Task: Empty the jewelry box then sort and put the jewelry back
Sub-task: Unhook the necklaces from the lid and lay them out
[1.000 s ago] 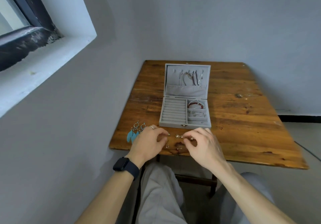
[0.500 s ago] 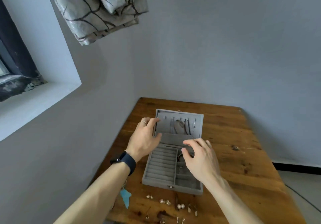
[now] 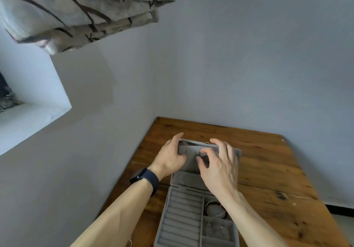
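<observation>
A grey jewelry box [image 3: 162, 225] lies open on a wooden table [image 3: 268, 160], with pale walls [image 3: 249, 64] behind it and to its left. Its lid [image 3: 189, 160] stands raised at the box's far end.

The left hand [image 3: 169, 156] grips the lid's upper left corner, thumb on the lining and fingers behind. It wears a ring [image 3: 168, 142] and, at the wrist, a dark watch [image 3: 145, 178].

The right hand [image 3: 220, 167] is in front of the lid's right half with bent, spread fingers. Thumb and forefinger are close together, but blur hides whether they pinch anything. This hand and forearm cover much of the lining and part of the box's right compartments.

Inside the box, ring rolls [image 3: 182, 218] fill the left side. On the right lie a bracelet [image 3: 212, 207] and a thin hoop [image 3: 214, 227].

High above the box, to its left, hangs patterned cloth [image 3: 86, 7] over a window recess [image 3: 34, 116].
</observation>
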The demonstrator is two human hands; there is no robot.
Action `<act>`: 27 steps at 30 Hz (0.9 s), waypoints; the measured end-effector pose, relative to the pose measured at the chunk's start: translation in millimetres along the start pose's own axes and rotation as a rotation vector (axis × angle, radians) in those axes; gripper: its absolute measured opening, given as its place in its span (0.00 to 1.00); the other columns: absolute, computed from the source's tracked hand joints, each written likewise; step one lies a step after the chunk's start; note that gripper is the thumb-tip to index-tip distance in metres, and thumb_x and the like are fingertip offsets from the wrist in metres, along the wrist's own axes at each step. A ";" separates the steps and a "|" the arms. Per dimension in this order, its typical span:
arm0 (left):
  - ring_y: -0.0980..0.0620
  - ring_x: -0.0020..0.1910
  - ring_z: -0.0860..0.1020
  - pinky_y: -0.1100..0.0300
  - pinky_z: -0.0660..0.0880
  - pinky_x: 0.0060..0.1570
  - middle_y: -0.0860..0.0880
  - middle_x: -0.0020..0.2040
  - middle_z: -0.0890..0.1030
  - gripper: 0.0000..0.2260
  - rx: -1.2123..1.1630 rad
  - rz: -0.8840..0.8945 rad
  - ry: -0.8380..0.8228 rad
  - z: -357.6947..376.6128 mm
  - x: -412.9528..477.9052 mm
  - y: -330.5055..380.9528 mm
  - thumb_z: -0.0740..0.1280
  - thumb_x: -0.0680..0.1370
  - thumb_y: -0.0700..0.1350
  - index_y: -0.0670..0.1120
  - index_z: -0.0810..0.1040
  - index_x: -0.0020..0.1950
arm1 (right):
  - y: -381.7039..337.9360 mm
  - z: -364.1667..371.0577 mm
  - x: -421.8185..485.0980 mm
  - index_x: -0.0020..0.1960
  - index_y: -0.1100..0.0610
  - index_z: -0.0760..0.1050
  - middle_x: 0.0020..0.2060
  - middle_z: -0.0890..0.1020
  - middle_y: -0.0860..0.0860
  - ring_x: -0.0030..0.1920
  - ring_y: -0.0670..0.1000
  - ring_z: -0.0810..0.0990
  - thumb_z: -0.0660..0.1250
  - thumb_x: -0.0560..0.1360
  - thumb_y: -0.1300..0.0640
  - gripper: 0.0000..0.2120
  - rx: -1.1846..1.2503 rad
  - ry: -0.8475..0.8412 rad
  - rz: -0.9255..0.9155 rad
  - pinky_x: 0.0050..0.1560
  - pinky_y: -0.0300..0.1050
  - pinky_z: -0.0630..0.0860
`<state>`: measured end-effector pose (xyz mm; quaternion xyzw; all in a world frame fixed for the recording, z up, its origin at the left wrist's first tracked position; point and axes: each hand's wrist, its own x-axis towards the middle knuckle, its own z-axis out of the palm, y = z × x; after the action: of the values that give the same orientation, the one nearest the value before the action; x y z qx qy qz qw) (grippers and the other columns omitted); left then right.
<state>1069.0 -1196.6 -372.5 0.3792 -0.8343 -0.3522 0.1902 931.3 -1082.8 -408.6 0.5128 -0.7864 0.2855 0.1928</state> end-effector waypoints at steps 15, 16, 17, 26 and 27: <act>0.50 0.72 0.69 0.61 0.68 0.65 0.48 0.74 0.69 0.27 0.041 0.090 0.083 0.0 -5.5 -13.8 0.66 0.82 0.45 0.56 0.62 0.78 | -6.7 8.5 6.1 0.47 0.57 0.78 0.65 0.75 0.53 0.67 0.56 0.70 0.69 0.76 0.58 0.02 -0.005 0.042 -0.015 0.56 0.54 0.72; 0.50 0.72 0.69 0.61 0.69 0.65 0.48 0.74 0.69 0.27 0.045 0.091 0.079 0.1 -6.2 -13.5 0.66 0.82 0.45 0.56 0.61 0.78 | -6.3 6.1 9.2 0.47 0.57 0.78 0.65 0.75 0.53 0.67 0.56 0.71 0.68 0.77 0.59 0.02 0.011 0.051 -0.026 0.56 0.54 0.72; 0.50 0.72 0.69 0.61 0.69 0.64 0.48 0.74 0.69 0.27 0.048 0.090 0.073 0.0 -6.6 -13.5 0.66 0.81 0.46 0.56 0.61 0.78 | -6.3 3.0 12.9 0.48 0.58 0.78 0.65 0.75 0.53 0.66 0.56 0.71 0.68 0.78 0.59 0.02 0.031 0.058 -0.038 0.57 0.53 0.72; 0.52 0.73 0.65 0.68 0.62 0.62 0.52 0.74 0.66 0.27 0.052 0.164 0.078 -20.1 -12.6 18.7 0.69 0.77 0.46 0.56 0.67 0.75 | -15.2 -50.3 35.6 0.50 0.58 0.74 0.58 0.77 0.54 0.55 0.55 0.74 0.64 0.80 0.63 0.01 0.186 0.043 -0.130 0.56 0.40 0.65; 0.53 0.73 0.66 0.69 0.61 0.61 0.53 0.73 0.68 0.25 0.052 0.203 0.086 -24.8 -13.6 29.5 0.69 0.77 0.46 0.56 0.70 0.74 | -16.7 -57.0 37.4 0.50 0.59 0.74 0.58 0.77 0.54 0.55 0.55 0.74 0.63 0.80 0.62 0.02 0.204 0.044 -0.146 0.56 0.41 0.65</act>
<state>1077.5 -1183.4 -334.7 0.3122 -0.8682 -0.2928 0.2509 932.3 -1077.2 -338.7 0.5793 -0.7093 0.3603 0.1773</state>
